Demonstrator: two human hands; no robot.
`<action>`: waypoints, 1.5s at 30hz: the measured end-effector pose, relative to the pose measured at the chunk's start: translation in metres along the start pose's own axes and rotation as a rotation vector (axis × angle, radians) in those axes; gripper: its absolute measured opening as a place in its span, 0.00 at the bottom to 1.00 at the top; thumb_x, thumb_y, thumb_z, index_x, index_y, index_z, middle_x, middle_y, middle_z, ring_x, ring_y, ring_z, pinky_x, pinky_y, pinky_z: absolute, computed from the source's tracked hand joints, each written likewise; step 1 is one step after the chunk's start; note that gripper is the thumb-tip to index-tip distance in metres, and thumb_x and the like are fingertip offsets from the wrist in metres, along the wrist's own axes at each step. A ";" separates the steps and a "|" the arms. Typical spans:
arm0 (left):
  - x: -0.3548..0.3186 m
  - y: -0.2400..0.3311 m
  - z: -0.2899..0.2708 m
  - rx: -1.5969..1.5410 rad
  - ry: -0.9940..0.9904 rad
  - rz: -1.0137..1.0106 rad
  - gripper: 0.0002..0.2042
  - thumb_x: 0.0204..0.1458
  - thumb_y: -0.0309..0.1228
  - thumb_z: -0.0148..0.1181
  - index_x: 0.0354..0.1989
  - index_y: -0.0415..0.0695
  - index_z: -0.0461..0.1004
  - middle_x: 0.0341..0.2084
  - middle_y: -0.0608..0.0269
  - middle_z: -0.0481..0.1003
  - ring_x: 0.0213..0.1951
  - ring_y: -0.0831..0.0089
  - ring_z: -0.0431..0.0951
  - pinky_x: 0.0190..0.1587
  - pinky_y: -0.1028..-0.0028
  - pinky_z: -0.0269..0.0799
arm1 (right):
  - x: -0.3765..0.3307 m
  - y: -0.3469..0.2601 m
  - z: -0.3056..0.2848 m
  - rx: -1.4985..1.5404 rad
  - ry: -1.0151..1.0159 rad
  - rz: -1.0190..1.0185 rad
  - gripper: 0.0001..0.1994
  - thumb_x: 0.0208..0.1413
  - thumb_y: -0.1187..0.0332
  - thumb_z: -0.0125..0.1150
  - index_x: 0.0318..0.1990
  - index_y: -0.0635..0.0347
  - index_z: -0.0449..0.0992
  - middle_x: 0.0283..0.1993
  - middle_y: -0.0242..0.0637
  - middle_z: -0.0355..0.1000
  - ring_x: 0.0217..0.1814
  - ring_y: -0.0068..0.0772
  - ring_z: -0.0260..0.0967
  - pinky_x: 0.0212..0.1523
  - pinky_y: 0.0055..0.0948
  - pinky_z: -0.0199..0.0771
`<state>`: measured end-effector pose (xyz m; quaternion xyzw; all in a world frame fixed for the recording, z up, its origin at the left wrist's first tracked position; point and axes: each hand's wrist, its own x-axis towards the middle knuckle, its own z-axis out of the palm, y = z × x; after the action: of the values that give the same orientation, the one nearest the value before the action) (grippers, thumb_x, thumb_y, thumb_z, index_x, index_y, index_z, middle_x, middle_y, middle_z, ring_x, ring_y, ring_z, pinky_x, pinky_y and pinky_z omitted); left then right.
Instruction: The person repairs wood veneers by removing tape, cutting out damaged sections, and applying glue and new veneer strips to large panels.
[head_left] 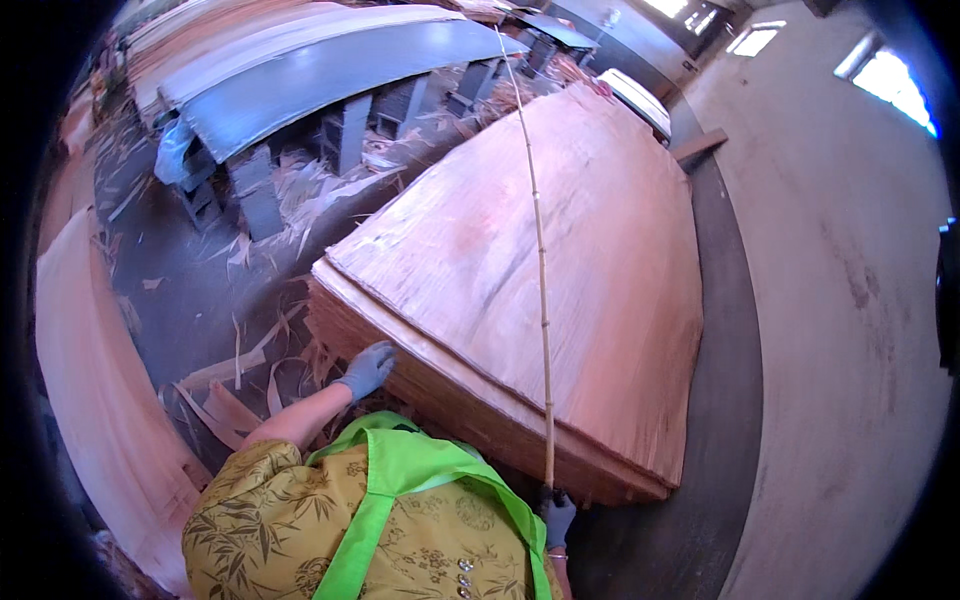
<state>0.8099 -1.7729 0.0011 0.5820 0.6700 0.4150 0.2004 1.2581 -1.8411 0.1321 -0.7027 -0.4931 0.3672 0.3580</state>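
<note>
A tall stack of thin wood veneer sheets [480, 260] stands before me, its layered edge facing my body. My left hand [370, 370], in a grey glove, is at the near left side of this stack; its fingers look extended against the layered edge, with nothing seen in them. In my right hand [558, 518], also gloved, is the lower end of a long, thin bamboo pole [543, 290]. The fingers are closed around it at the stack's near right corner. From there the pole runs away from me over the top sheet, past its far edge.
Veneer scraps [230, 405] litter the floor on the left. Another veneer pile [100, 390] lies at far left. Beyond stands a grey-blue panel [330, 85] on block supports, with more sheets behind. A plain wall [840, 300] runs along the right; a wooden board [700, 145] juts near it.
</note>
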 end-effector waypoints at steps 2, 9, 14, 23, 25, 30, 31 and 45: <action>-0.014 -0.029 -0.012 0.023 -0.038 -0.094 0.13 0.53 0.33 0.50 0.43 0.41 0.73 0.46 0.47 0.71 0.49 0.52 0.70 0.51 0.62 0.66 | -0.010 -0.018 0.017 0.168 -0.056 0.072 0.10 0.55 0.68 0.58 0.25 0.64 0.72 0.20 0.23 0.63 0.21 0.14 0.53 0.20 0.21 0.52; -0.083 -0.087 -0.076 0.141 -0.202 -0.460 0.14 0.51 0.36 0.50 0.39 0.40 0.74 0.39 0.45 0.73 0.43 0.48 0.72 0.46 0.60 0.67 | -0.025 -0.017 0.034 -0.131 0.125 -0.012 0.13 0.54 0.65 0.60 0.28 0.68 0.73 0.19 0.29 0.64 0.21 0.19 0.53 0.22 0.27 0.56; -0.131 -0.137 -0.079 0.117 -0.097 -0.573 0.14 0.51 0.37 0.49 0.38 0.39 0.73 0.36 0.42 0.74 0.41 0.46 0.73 0.44 0.58 0.68 | -0.026 0.000 -0.023 -0.560 0.309 -0.024 0.16 0.52 0.60 0.60 0.30 0.69 0.75 0.22 0.47 0.71 0.21 0.30 0.58 0.25 0.34 0.62; -0.093 -0.125 -0.048 0.146 -0.450 -0.472 0.16 0.52 0.39 0.48 0.38 0.38 0.73 0.36 0.42 0.74 0.41 0.45 0.73 0.44 0.57 0.68 | -0.094 -0.018 -0.174 -0.520 0.430 0.134 0.13 0.51 0.65 0.59 0.26 0.69 0.74 0.17 0.31 0.66 0.22 0.20 0.58 0.22 0.27 0.58; -0.073 -0.116 -0.036 0.153 -0.435 -0.383 0.16 0.51 0.39 0.47 0.39 0.39 0.73 0.36 0.42 0.74 0.41 0.46 0.73 0.45 0.57 0.68 | -0.103 -0.038 -0.192 -0.392 0.458 -0.058 0.14 0.50 0.62 0.61 0.25 0.67 0.73 0.15 0.28 0.61 0.19 0.18 0.56 0.20 0.25 0.55; -0.022 -0.089 -0.019 0.106 -0.360 -0.267 0.16 0.51 0.38 0.48 0.38 0.39 0.73 0.37 0.43 0.74 0.41 0.47 0.73 0.45 0.57 0.68 | -0.083 -0.107 -0.199 -0.602 0.454 -0.018 0.16 0.50 0.60 0.63 0.23 0.67 0.72 0.13 0.26 0.57 0.17 0.19 0.53 0.18 0.26 0.53; -0.020 -0.083 -0.026 0.104 -0.331 -0.288 0.15 0.51 0.38 0.48 0.38 0.39 0.73 0.37 0.43 0.74 0.41 0.47 0.73 0.45 0.57 0.68 | -0.064 -0.108 -0.197 -0.693 0.442 -0.026 0.15 0.50 0.61 0.62 0.26 0.67 0.73 0.15 0.32 0.61 0.17 0.24 0.57 0.20 0.29 0.56; -0.202 -0.231 -0.089 0.224 -0.205 -0.868 0.16 0.52 0.42 0.47 0.40 0.44 0.75 0.37 0.44 0.74 0.40 0.47 0.74 0.44 0.57 0.69 | 0.087 -0.135 -0.121 -0.786 0.453 -0.206 0.19 0.52 0.56 0.59 0.38 0.68 0.77 0.32 0.51 0.75 0.31 0.46 0.74 0.32 0.38 0.69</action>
<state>0.6503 -1.9881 -0.1733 0.3036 0.8693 0.1580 0.3565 1.3262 -1.7405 0.2925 -0.7949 -0.5717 -0.0480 0.1978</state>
